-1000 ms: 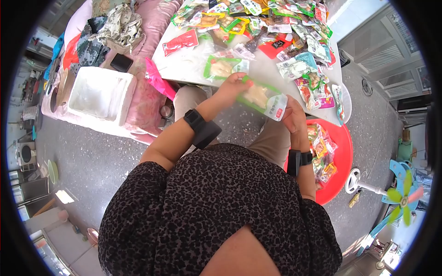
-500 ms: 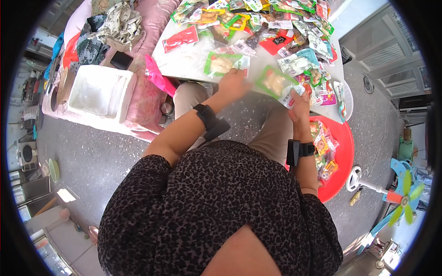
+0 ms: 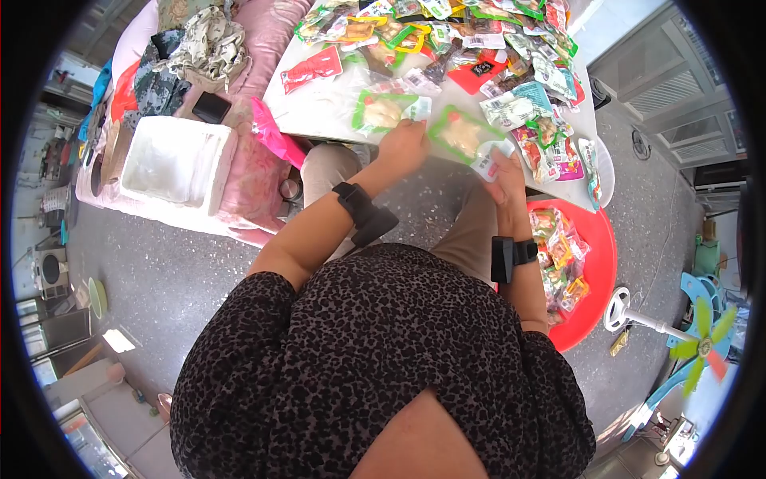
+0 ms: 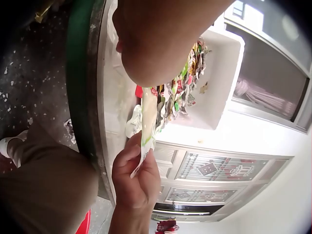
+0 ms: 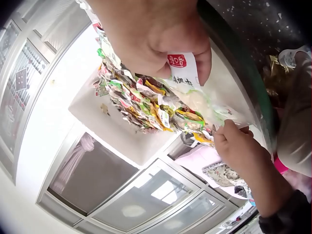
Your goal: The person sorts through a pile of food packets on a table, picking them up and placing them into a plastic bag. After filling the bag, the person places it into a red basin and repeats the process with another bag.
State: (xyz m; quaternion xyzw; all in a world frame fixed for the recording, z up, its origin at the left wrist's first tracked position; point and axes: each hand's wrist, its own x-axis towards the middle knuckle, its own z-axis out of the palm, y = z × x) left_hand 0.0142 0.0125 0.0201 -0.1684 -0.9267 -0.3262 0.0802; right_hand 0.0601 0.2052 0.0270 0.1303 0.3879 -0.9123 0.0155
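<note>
My right hand [image 3: 504,174] pinches the white printed end of a clear packet with green edges [image 3: 463,132], pale food inside. In the right wrist view, the packet's red label [image 5: 177,60] shows between thumb and fingers. A similar packet [image 3: 381,113] lies on the table to its left. My left hand [image 3: 403,148], fingers bent, is right at the white end of that lying packet and beside the held packet's left edge. I cannot tell whether it grips either. In the left wrist view, the left hand hides the held packet's far end.
Many mixed food packets lie heaped over the back and right of the white table [image 3: 307,108]. A red pouch [image 3: 311,70] lies at left. More packets fill a red tub [image 3: 594,291] on the floor at right. A white foam box [image 3: 175,172] stands on the bed, left.
A second ago both hands held the packet. The left hand let go and moved toward the lying packet; the right hand swung the held packet up and right, then back left toward the left hand.
</note>
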